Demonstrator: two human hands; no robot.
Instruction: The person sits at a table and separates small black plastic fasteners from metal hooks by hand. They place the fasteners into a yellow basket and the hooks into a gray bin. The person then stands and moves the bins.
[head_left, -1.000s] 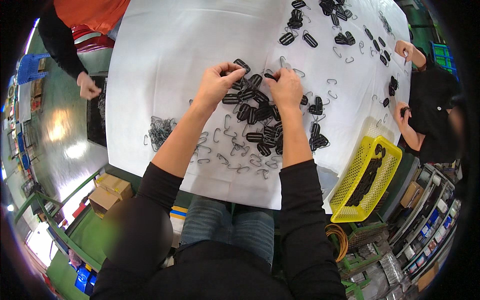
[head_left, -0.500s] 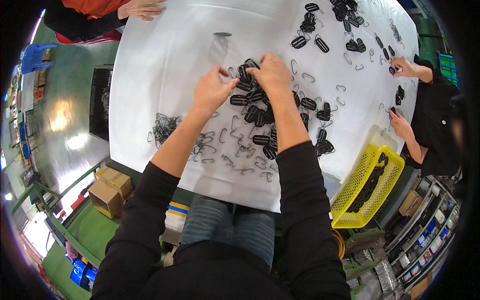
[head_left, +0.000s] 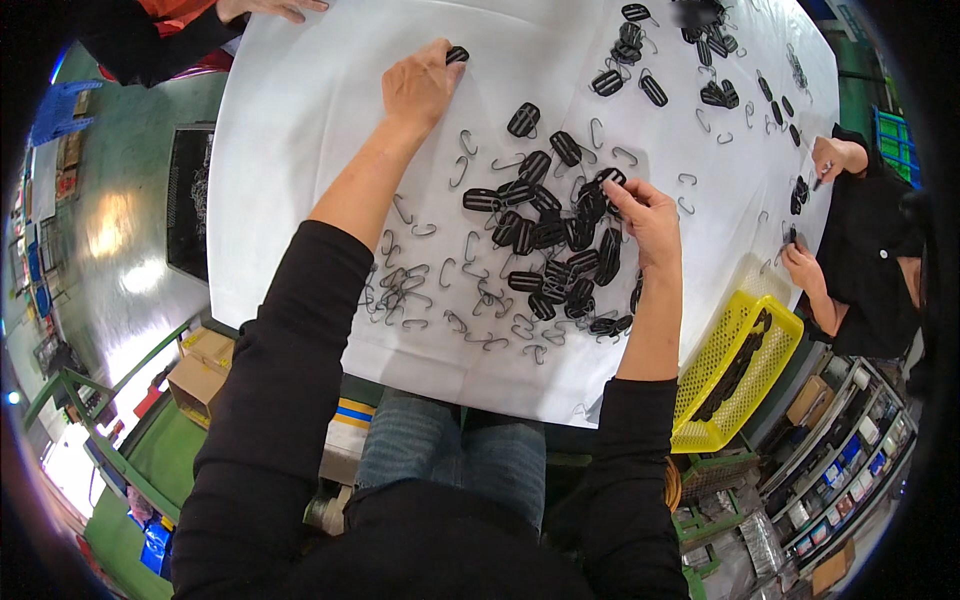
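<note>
On the white-covered table, my left hand reaches to the far side, its fingers closed on a black slotted buckle. My right hand pinches another black buckle at the right edge of a pile of buckles. The pile's pieces are oval with slots, and several carry thin wire hooks. Loose C-shaped metal hooks lie on the near side and to the left of the pile. A single buckle lies beyond the pile, between my hands.
More buckles and hooks lie at the far right. A yellow basket with black pieces stands at the right table edge. A co-worker's hands handle pieces there; another person's hand rests at the far left.
My hands have parted: the left moved away to the far side and now holds a buckle, the right moved right and nearer to the pile's right edge. The buckles lie more spread out.
</note>
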